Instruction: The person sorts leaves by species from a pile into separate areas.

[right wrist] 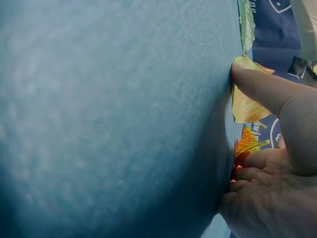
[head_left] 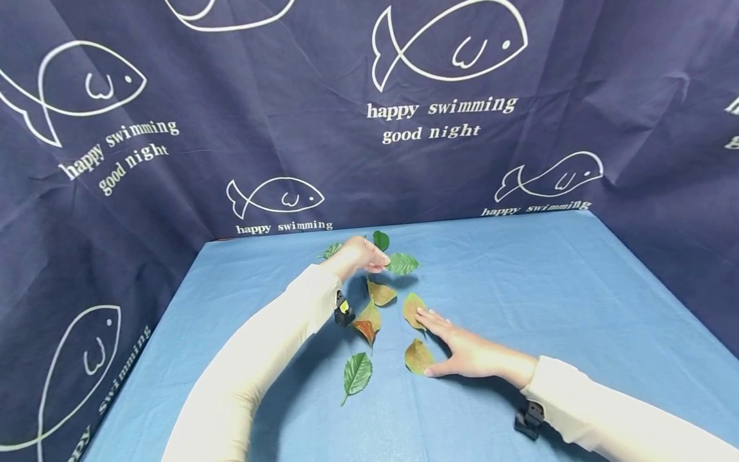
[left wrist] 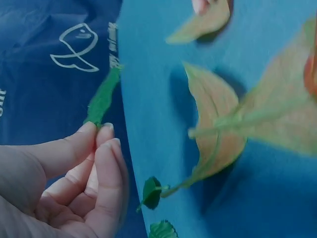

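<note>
Between thumb and fingertips, my left hand (head_left: 364, 253) pinches a green serrated leaf (head_left: 403, 264) over the far part of the table; the left wrist view shows this leaf (left wrist: 105, 99) edge-on. My right hand (head_left: 470, 351) is low over the cloth, fingers spread. Its fingertips touch a yellow-green leaf (head_left: 412, 310), and its thumb tip is at the edge of a second, browner leaf (head_left: 417, 357). In the right wrist view the thumb (right wrist: 262, 87) overlaps a yellow leaf (right wrist: 250, 105). Left of this hand lie a curled yellow leaf (head_left: 382, 292) and an orange-red leaf (head_left: 365, 330).
A green leaf (head_left: 358, 373) lies nearest the front. Farther back are a dark green leaf (head_left: 381, 240) and another green leaf (head_left: 331, 250), partly behind the left hand. Blue cloth (head_left: 519, 282) covers the table, and a navy fish-print curtain (head_left: 450, 173) rises behind it.
</note>
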`<state>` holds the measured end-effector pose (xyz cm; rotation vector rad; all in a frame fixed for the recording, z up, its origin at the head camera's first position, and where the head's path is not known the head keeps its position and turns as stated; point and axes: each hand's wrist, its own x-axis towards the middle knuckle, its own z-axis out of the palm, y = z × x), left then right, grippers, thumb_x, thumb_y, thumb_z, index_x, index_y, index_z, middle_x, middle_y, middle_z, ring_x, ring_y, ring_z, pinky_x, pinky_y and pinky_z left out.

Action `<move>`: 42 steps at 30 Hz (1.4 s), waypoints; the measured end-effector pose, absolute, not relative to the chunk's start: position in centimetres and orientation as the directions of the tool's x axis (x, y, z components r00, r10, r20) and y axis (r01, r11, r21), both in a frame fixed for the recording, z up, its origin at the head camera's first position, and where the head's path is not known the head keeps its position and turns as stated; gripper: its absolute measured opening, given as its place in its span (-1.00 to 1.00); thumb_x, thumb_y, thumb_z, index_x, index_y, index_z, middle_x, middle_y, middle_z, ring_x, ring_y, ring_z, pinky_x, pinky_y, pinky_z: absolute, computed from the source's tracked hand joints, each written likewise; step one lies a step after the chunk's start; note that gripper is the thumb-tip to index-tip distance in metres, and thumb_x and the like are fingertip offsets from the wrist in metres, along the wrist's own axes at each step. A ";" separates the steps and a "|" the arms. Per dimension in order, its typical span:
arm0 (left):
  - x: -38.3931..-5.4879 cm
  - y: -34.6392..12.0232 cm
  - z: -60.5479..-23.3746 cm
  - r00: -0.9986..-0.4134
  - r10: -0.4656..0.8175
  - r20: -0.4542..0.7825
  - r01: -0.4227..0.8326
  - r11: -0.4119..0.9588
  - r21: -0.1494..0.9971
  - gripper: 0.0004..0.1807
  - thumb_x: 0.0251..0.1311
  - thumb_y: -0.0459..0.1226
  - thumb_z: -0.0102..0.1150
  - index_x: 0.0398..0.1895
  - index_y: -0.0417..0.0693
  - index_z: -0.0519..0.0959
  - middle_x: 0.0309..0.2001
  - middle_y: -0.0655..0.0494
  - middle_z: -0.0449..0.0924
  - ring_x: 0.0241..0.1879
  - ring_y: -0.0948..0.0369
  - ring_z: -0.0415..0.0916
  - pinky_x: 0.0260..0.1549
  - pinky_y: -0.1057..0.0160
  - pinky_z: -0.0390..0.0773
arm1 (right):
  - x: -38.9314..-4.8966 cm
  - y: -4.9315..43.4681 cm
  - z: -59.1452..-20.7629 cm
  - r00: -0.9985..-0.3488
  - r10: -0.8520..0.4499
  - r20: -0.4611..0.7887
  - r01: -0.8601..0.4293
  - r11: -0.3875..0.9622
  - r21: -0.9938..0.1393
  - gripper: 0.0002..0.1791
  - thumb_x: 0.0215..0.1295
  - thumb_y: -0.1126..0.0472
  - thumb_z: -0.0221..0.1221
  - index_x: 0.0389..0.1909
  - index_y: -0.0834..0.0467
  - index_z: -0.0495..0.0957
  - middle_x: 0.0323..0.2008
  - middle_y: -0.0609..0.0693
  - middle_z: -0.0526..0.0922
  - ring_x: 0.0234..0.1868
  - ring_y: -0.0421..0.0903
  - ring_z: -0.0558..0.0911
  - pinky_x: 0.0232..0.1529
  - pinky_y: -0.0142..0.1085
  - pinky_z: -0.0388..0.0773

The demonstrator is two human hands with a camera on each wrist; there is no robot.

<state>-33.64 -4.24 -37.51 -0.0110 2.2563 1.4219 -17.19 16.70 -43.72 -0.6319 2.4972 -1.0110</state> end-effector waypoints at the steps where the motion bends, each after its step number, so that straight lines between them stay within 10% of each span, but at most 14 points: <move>1: -33.8 -4.1 -37.6 -0.896 0.237 -0.375 -0.235 0.465 0.854 -0.77 0.10 -0.53 0.28 -0.14 -0.47 0.64 -0.51 -0.08 0.71 -0.50 0.09 0.66 -0.26 0.29 0.70 | -17.2 16.7 -43.7 -0.831 -0.531 -0.169 -0.264 0.643 -0.719 0.07 0.10 0.00 0.39 0.51 0.19 -0.01 0.53 0.20 -0.09 0.52 0.26 -0.11 0.44 0.25 -0.12; 6: -35.4 -3.2 -38.2 -0.925 0.196 -0.326 -0.182 0.524 0.832 -0.82 0.06 -0.47 0.34 -0.23 -0.37 0.70 -0.40 -0.12 0.74 -0.16 -0.06 0.69 -0.02 0.10 0.64 | -17.1 16.8 -44.0 -0.835 -0.524 -0.170 -0.267 0.655 -0.707 0.07 0.09 -0.02 0.39 0.51 0.18 0.00 0.53 0.21 -0.07 0.52 0.26 -0.08 0.44 0.24 -0.09; 15: -38.4 -1.3 -38.4 -0.941 0.024 -0.336 -0.249 0.624 0.741 -0.90 -0.04 -0.40 0.46 -0.40 -0.21 0.76 -0.51 -0.01 0.74 -0.76 0.34 0.50 -0.25 0.26 0.70 | -16.9 16.8 -44.2 -0.824 -0.539 -0.173 -0.265 0.637 -0.724 0.06 0.11 0.00 0.38 0.51 0.19 -0.01 0.54 0.17 -0.08 0.53 0.23 -0.11 0.46 0.22 -0.13; 21: -39.0 -1.0 -39.2 -0.958 0.036 -0.284 -0.181 0.694 0.697 -0.95 -0.06 -0.36 0.48 -0.53 -0.14 0.76 -0.58 0.05 0.72 -0.67 0.26 0.62 -0.47 0.35 0.67 | -16.8 16.7 -43.9 -0.831 -0.530 -0.168 -0.267 0.645 -0.716 0.06 0.11 0.00 0.38 0.51 0.19 0.00 0.53 0.19 -0.07 0.53 0.23 -0.10 0.46 0.21 -0.12; 27: -38.8 -1.0 -39.2 -0.968 0.012 -0.251 -0.178 0.675 0.716 -0.91 0.00 -0.35 0.45 -0.39 -0.15 0.77 -0.42 -0.01 0.76 -0.34 0.12 0.74 -0.24 0.22 0.70 | -16.9 16.7 -43.8 -0.834 -0.528 -0.158 -0.278 0.650 -0.707 0.06 0.11 -0.01 0.38 0.51 0.20 -0.01 0.52 0.23 -0.07 0.52 0.25 -0.09 0.45 0.22 -0.12; 36: -40.0 -0.9 -39.6 -0.969 -0.081 -0.233 -0.234 0.595 0.769 -0.87 -0.06 -0.37 0.48 -0.37 -0.18 0.77 -0.40 -0.08 0.75 -0.68 0.28 0.62 -0.29 0.23 0.71 | -16.9 16.6 -43.7 -0.839 -0.516 -0.173 -0.261 0.661 -0.704 0.06 0.12 -0.01 0.37 0.52 0.16 -0.02 0.54 0.18 -0.09 0.53 0.22 -0.11 0.47 0.20 -0.15; 42: -39.4 -0.8 -39.8 -0.984 -0.065 -0.169 -0.168 0.677 0.716 -0.90 0.00 -0.29 0.46 -0.41 -0.14 0.77 -0.44 0.00 0.76 -0.50 0.21 0.71 -0.28 0.29 0.68 | -16.8 16.5 -43.7 -0.838 -0.521 -0.165 -0.274 0.662 -0.698 0.05 0.12 -0.01 0.37 0.52 0.17 -0.02 0.54 0.15 -0.09 0.54 0.20 -0.11 0.48 0.17 -0.16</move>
